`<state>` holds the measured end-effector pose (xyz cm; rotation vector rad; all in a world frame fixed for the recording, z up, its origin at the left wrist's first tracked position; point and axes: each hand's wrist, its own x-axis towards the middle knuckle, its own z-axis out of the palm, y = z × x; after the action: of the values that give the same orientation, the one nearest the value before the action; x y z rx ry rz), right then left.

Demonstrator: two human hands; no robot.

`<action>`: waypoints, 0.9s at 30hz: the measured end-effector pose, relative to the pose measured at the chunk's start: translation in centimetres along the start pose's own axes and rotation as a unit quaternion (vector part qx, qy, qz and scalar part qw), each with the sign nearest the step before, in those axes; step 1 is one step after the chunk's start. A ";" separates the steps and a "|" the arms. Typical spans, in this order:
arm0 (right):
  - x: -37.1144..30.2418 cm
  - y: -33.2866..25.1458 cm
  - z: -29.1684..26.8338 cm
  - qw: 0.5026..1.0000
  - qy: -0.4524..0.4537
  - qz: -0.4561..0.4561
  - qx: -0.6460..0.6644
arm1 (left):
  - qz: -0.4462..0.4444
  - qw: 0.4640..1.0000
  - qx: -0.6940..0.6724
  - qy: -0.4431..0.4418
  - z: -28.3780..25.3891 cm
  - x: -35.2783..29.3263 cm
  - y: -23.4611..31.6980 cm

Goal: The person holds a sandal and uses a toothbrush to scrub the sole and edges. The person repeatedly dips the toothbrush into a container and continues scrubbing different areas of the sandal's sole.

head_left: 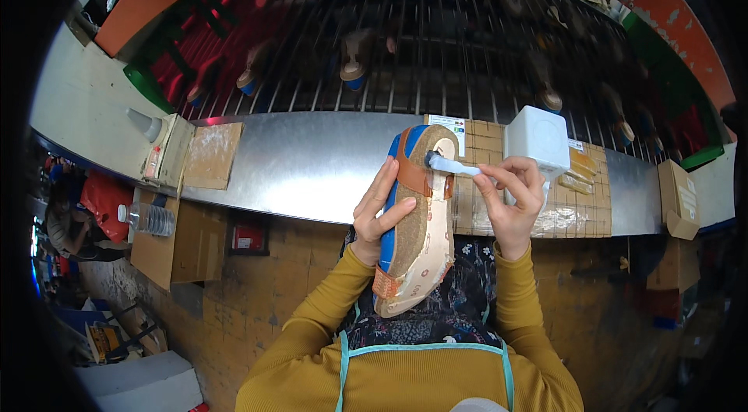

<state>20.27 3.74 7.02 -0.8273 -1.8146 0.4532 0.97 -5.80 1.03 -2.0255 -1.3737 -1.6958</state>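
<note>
My left hand is wrapped round the side of an unfinished sandal, held tilted with its pale underside turned up. Cork-coloured edging, a blue rim and brown straps run round the sandal. Between the thumb and fingers of my right hand is a small brush with a whitish handle. Its dark head touches the sandal's underside near the far end, beside a brown strap. A white square plastic container stands just beyond my right hand, which partly covers its near side.
Beyond the metal ledge, a rack of metal bars carries several similar sandals. Flattened cardboard lies under the white container. At left are a cardboard piece, a clear plastic bottle and a carton. Another carton stands at right.
</note>
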 end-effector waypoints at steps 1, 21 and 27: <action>0.0 0.1 -0.2 1.000 -0.006 -0.007 -0.003 | 0.003 1.000 0.000 -0.001 -0.1 0.0 0.0; -1.1 0.4 -2.1 0.996 -0.079 0.009 0.046 | -0.001 0.998 -0.066 0.012 0.6 0.0 0.6; -0.1 0.3 -2.5 0.997 -0.054 -0.025 0.039 | -0.019 0.995 -0.082 0.060 1.2 0.4 1.0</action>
<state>22.68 3.69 7.73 -0.7140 -1.9000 0.5401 2.53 -5.39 1.34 -1.9514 -1.2800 -1.9711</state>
